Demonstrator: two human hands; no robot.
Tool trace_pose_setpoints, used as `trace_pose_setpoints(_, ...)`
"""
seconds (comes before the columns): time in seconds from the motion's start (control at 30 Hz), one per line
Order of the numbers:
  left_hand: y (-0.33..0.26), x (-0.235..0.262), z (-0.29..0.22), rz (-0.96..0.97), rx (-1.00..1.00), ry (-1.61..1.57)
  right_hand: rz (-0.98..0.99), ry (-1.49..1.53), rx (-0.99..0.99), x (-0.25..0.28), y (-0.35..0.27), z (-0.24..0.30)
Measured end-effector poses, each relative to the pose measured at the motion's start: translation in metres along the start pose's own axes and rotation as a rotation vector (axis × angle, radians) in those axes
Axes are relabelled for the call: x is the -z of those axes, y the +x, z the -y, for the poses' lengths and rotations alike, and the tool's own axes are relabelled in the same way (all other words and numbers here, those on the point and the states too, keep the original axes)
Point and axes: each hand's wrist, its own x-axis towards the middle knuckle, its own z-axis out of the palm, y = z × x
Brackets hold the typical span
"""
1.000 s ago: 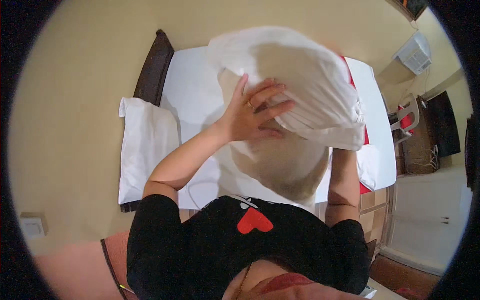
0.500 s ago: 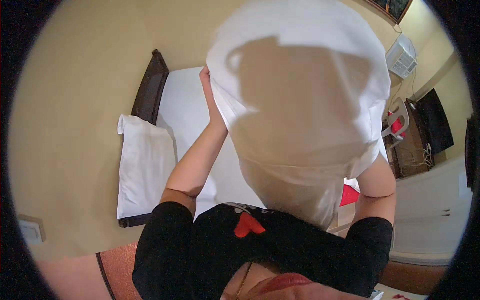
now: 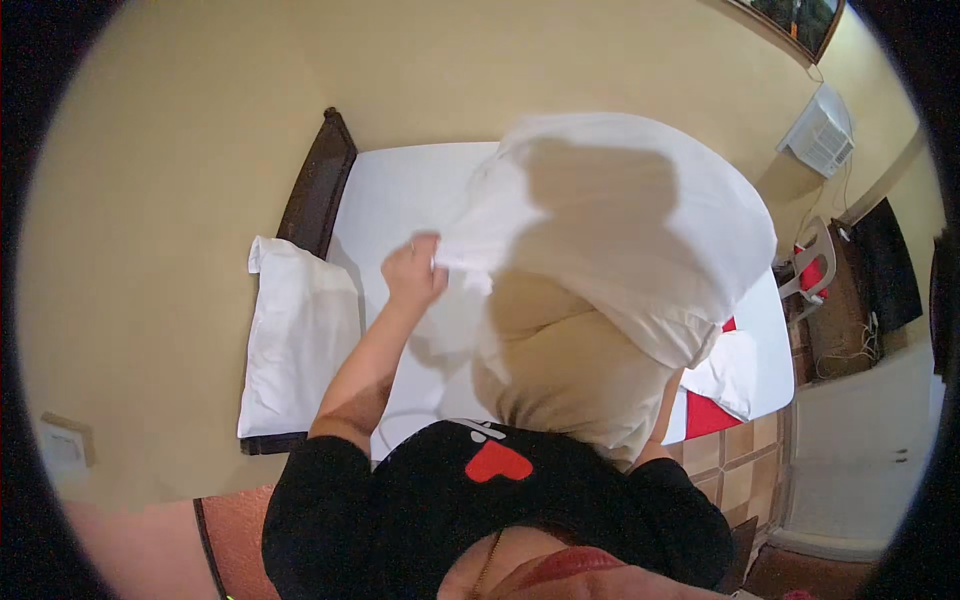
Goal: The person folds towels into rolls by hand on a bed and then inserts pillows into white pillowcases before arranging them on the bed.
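Note:
A white pillowcase [image 3: 640, 220] spreads in front of me above the bed, with a wide shadow across it. Out of its near edge bulges a pillow [image 3: 575, 385], beige in the shade, leaning against my chest. My left hand [image 3: 415, 270] is closed in a fist on the left corner of the pillowcase and pulls it taut. On the other side, my right hand is hidden by the cloth; only a bit of my right forearm [image 3: 662, 420] shows beside the pillow, so its fingers cannot be made out.
Under the pillow lies a bed with a white sheet [image 3: 410, 190] and dark headboard [image 3: 318, 190]. Another white pillow [image 3: 300, 340] leans at the headboard. A red cloth [image 3: 712, 418] and white cloth [image 3: 727, 375] lie at the right. Beyond stands a plastic chair [image 3: 815, 262].
The pillow and pillowcase have come down from high in front of me toward the bed. My left hand has dropped nearer and now shows gripping the corner; my right forearm has moved inward.

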Motion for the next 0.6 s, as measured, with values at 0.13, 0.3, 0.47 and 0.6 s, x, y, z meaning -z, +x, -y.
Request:
trace_pose_setpoints(0.13,0.006,-0.01,-0.006,0.085,0.33,-0.174,0.038,0.016,0.005,-0.011,0.006,-0.003)
trace_pose_setpoints(0.3,0.051,-0.035,-0.005,0.078,0.361,-0.152,0.056,0.025,-0.002,-0.017,0.007,-0.004)
trace_pose_setpoints(0.47,-0.013,-0.056,0.001,0.463,0.368,-0.058,0.056,0.027,-0.001,-0.022,0.011,-0.007)
trace_pose_setpoints(0.6,-0.078,-0.031,-0.037,0.81,0.244,-0.196,0.013,0.017,0.017,-0.009,0.011,-0.004)
